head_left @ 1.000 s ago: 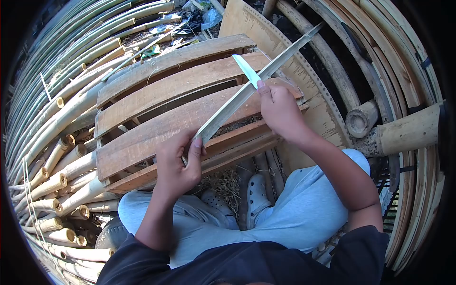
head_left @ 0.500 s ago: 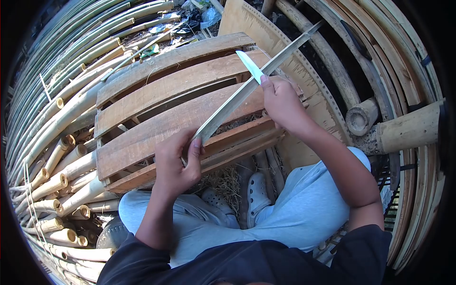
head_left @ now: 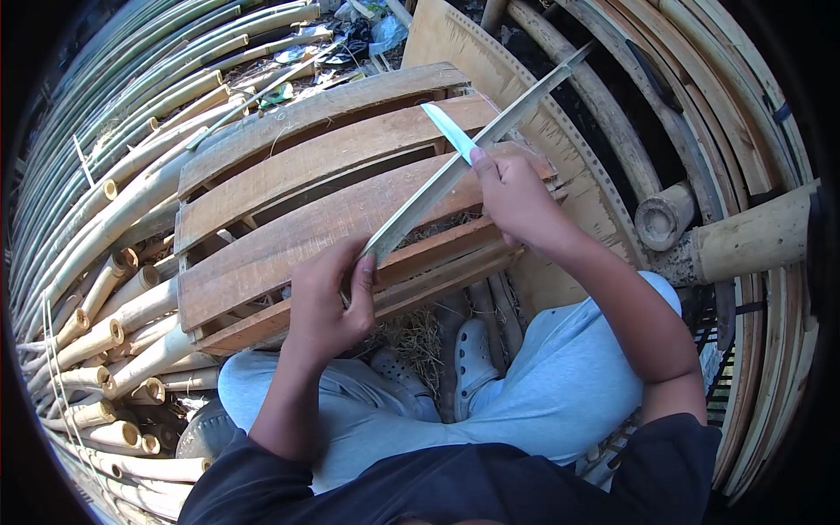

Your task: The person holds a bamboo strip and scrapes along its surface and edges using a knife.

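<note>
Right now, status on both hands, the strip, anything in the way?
Left hand: grip closed on near end of strip. Right hand: grip on knife, blade across strip. Strip slants over slatted crate; nothing visibly blocking the blade.

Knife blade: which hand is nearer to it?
Right. The right hand holds the knife across the strip; the left hand is farther off, gripping the strip's near end.

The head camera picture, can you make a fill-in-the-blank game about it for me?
The person's left hand grips a long, thin, pale strip.
The ____ holds a knife with a shiny, pale blade.
The knife's tip points up and toward the picture's ____ side.
The grey clog-like shoe has small round ____.

Missing words: right hand; left; holes.
</note>
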Motion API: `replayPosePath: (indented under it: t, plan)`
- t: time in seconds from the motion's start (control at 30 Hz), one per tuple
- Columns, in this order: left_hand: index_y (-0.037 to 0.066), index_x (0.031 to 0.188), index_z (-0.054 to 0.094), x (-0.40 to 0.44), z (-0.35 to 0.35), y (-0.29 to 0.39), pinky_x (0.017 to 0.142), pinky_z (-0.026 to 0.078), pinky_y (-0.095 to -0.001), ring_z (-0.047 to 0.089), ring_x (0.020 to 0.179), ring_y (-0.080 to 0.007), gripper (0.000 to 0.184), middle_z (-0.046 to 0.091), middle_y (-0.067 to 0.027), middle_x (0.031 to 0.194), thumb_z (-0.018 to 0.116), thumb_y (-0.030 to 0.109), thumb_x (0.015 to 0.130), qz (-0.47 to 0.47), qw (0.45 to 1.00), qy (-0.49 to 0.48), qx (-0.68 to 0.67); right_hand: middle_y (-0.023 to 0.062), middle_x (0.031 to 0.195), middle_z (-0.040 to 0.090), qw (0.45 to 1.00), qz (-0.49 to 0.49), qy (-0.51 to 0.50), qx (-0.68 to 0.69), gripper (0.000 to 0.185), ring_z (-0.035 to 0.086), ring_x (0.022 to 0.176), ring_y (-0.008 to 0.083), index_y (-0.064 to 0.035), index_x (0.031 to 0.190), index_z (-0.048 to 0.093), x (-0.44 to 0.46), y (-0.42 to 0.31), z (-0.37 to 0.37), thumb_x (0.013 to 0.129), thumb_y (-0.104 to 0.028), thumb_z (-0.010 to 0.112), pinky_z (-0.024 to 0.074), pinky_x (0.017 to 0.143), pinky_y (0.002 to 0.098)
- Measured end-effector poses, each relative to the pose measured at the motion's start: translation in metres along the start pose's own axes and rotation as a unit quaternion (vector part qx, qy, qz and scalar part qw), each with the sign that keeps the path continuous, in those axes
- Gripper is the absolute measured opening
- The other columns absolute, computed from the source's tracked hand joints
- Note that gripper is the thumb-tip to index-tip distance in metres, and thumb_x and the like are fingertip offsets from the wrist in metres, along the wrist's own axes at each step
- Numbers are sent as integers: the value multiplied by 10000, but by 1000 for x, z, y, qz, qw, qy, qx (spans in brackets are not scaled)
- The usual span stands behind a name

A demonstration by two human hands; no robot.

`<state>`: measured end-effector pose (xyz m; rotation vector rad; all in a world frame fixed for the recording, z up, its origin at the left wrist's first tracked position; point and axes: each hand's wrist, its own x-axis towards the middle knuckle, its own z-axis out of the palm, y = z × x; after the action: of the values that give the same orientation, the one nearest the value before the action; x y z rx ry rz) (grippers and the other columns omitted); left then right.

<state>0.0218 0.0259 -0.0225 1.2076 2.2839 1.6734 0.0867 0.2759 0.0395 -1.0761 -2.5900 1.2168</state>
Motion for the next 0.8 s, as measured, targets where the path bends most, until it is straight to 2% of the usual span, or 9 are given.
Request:
replayPosePath:
  t: [0.1,0.23,0.37,0.43,0.5,0.63,0.7,0.73,0.8]
  plan:
    - [-15,1087,682,4,-1,3,575,505,-327,669,609,-232,173,661,-126,720,613,-20,929,-3,1000,-4,6,29,544,494,997,-32,-52,-39,552,486,378,162,-24,762,544,8,-3,-14,1109,-423,385,434,389,343]
    - [-16,1089,680,2,-1,6,577,506,-331,666,607,-236,172,660,-128,723,616,-19,929,3,1000,-5,18,27,534,483,999,-47,-6,-11,571,477,382,167,-20,754,553,5,-3,-2,1100,-450,405,405,384,341]
    - [-13,1091,677,3,1,1,578,508,-339,665,606,-246,178,663,-135,736,621,-20,922,16,1000,-6,22,-27,552,415,1000,18,-15,5,541,402,363,106,-28,840,594,10,0,-8,1095,-476,430,366,350,301]
    - [-11,1092,678,1,1,1,578,507,-341,668,612,-251,182,664,-139,741,624,-20,918,33,999,1,31,36,558,509,1000,-17,3,9,593,478,384,156,3,750,585,2,-4,-1,1097,-448,418,403,386,349]
    - [-9,1094,679,1,-2,0,582,505,-347,675,628,-269,192,664,-148,750,632,-22,908,-1,1000,-15,19,17,558,501,997,-70,-14,-24,586,470,382,131,-5,762,579,-1,0,7,1098,-453,410,394,371,326]
    - [-10,1100,677,0,0,0,591,508,-359,679,645,-293,199,668,-162,773,637,-21,905,13,1000,-3,27,72,565,539,999,38,-5,-23,601,544,456,189,30,775,602,12,-2,-13,1096,-444,421,456,473,367]
    - [-11,1107,673,-1,2,-1,609,516,-373,679,657,-313,205,675,-175,799,640,-19,905,28,999,1,44,50,555,518,996,-68,-31,-50,583,543,449,178,14,780,601,2,2,0,1097,-440,422,451,458,344]
    - [-11,1107,673,0,1,-2,609,516,-373,679,657,-313,205,675,-175,799,640,-19,905,29,999,4,45,-38,540,420,994,-62,-70,-50,561,401,409,79,-63,732,510,-7,3,13,1099,-478,427,344,374,300]
    - [-11,1110,670,1,-1,-5,622,521,-383,680,672,-329,208,680,-186,818,644,-18,904,13,999,-6,37,-36,545,428,996,-50,-65,-29,558,395,410,80,-56,735,523,-7,-6,2,1101,-467,431,342,378,304]
